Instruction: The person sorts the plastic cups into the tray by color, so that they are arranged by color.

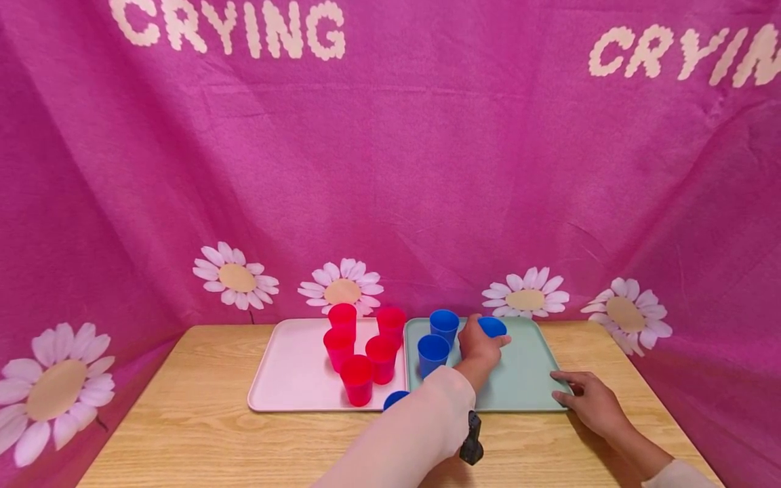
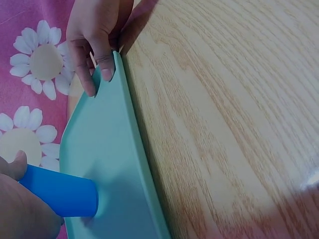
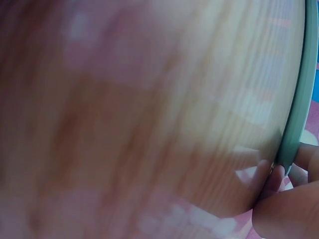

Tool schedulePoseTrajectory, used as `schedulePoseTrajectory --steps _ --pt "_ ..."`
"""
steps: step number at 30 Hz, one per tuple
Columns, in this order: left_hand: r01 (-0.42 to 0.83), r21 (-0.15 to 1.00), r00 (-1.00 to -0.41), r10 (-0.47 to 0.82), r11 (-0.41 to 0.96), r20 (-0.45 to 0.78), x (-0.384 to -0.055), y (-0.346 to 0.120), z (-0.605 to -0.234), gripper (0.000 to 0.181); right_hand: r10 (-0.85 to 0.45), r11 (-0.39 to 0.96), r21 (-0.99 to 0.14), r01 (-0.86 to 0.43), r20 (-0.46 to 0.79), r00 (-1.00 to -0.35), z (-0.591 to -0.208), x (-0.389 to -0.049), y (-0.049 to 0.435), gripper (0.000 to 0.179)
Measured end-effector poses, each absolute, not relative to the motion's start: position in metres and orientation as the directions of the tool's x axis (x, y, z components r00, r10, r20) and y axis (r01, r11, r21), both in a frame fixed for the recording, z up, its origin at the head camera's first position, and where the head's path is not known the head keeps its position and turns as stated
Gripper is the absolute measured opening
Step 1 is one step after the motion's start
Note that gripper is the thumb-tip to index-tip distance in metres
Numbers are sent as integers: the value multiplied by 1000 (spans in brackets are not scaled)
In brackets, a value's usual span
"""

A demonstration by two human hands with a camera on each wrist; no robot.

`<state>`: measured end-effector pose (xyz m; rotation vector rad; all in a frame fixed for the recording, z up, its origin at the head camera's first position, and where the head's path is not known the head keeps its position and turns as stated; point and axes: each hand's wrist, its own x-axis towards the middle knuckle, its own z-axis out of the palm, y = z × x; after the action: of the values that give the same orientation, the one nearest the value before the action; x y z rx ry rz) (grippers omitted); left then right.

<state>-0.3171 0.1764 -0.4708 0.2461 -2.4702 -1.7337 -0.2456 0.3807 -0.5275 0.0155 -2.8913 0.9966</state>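
Observation:
My left hand [image 1: 478, 344] reaches across the green tray [image 1: 525, 379] and grips a blue cup [image 1: 491, 327] by its side. In the left wrist view that blue cup [image 2: 62, 191] is close to the tray's surface; whether its base touches is unclear. My right hand [image 1: 594, 405] holds the tray's near right corner, fingers and thumb over the rim, as the left wrist view also shows. Two other blue cups [image 1: 444, 327] [image 1: 433, 354] stand upright on the tray's left side. Another blue cup [image 1: 395, 398] is partly hidden behind my left sleeve.
A pale pink tray [image 1: 287, 366] adjoins the green one on the left, with several upright red cups [image 1: 356, 381] on its right half. Both trays lie on a wooden table [image 1: 201, 434]. A pink curtain [image 1: 390, 169] with flowers hangs behind.

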Motion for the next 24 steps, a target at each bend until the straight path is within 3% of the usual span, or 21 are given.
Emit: schedulePoseTrajectory --steps 24 --pt "-57 930 -988 -154 362 -1 -312 169 -460 67 4 793 -606 -57 98 -995 -529 -247 382 41"
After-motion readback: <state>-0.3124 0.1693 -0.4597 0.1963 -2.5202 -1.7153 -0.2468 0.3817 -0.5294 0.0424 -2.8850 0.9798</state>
